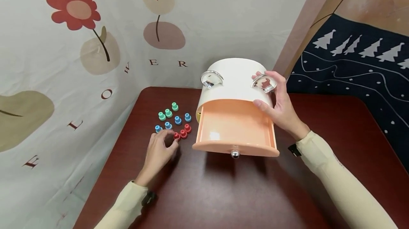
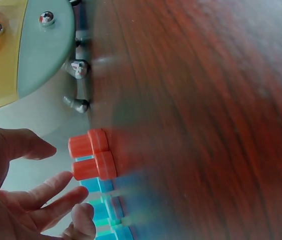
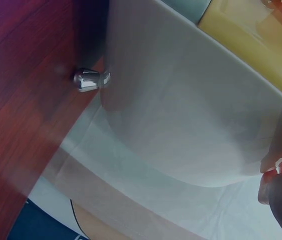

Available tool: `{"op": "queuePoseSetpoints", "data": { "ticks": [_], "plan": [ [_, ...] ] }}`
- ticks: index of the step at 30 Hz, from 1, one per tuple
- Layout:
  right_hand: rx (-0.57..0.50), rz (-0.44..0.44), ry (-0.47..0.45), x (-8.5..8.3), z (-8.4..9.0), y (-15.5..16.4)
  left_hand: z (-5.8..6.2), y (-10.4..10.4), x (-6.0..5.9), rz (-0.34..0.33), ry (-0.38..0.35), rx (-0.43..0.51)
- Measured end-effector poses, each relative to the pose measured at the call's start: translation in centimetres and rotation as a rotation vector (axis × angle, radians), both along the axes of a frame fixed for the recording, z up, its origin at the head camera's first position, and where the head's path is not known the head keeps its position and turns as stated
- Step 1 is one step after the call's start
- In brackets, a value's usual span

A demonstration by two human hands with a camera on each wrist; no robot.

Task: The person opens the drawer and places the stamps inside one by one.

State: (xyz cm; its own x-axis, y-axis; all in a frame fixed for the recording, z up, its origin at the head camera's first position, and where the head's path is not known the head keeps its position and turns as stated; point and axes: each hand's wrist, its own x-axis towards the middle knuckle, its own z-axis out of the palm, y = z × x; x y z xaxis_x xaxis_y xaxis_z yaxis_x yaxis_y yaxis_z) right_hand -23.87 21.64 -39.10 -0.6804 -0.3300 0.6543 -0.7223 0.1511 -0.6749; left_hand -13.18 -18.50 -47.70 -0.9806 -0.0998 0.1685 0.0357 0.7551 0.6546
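Observation:
A white drawer box (image 1: 238, 76) with a rounded top and two silver ring ears stands on the table, its orange top drawer (image 1: 236, 122) pulled out and bare inside. My right hand (image 1: 282, 106) holds the box's right side, thumb at the front edge and fingers behind the right ring ear (image 1: 264, 83). To the left of the box lie three red pegs (image 1: 183, 134), several blue pegs (image 1: 178, 120) and three green pegs (image 1: 168, 113). My left hand (image 1: 161, 151) hovers at the nearest red peg, thumb and fingers spread apart beside it in the left wrist view.
The dark red wooden table (image 1: 204, 193) meets a pale flower-printed cloth (image 1: 223, 16) behind and at left. A navy cloth with white trees (image 1: 358, 65) hangs at right. Below the orange drawer are yellow (image 2: 3, 60) and grey-green (image 2: 45, 50) drawers; silver feet (image 2: 78, 67) support the box.

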Motion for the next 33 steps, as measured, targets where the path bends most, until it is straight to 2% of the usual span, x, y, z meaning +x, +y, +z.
{"op": "queuePoseSetpoints", "data": {
  "ticks": [8, 14, 19, 25, 29, 33],
  "plan": [
    [-0.010, 0.021, 0.000, 0.0, 0.1, 0.2, -0.2, -0.2, -0.7, -0.036, -0.055, -0.031],
    [-0.008, 0.020, -0.030, 0.1, 0.3, 0.4, -0.5, -0.2, -1.3, -0.039, 0.013, -0.034],
    [0.002, 0.035, -0.043, 0.0, 0.3, 0.2, -0.7, -0.6, -0.9, -0.025, 0.042, -0.017],
    [-0.007, 0.038, -0.032, -0.1, 0.1, 0.3, -0.8, -0.9, -0.3, -0.044, 0.074, 0.024],
    [-0.006, 0.037, -0.043, -0.1, 0.1, 0.3, -0.1, -0.9, 0.1, -0.045, 0.111, 0.087],
    [-0.013, 0.042, -0.048, -0.1, 0.1, 0.0, 1.2, -0.8, 0.3, -0.016, 0.201, 0.168]
  ]
}}
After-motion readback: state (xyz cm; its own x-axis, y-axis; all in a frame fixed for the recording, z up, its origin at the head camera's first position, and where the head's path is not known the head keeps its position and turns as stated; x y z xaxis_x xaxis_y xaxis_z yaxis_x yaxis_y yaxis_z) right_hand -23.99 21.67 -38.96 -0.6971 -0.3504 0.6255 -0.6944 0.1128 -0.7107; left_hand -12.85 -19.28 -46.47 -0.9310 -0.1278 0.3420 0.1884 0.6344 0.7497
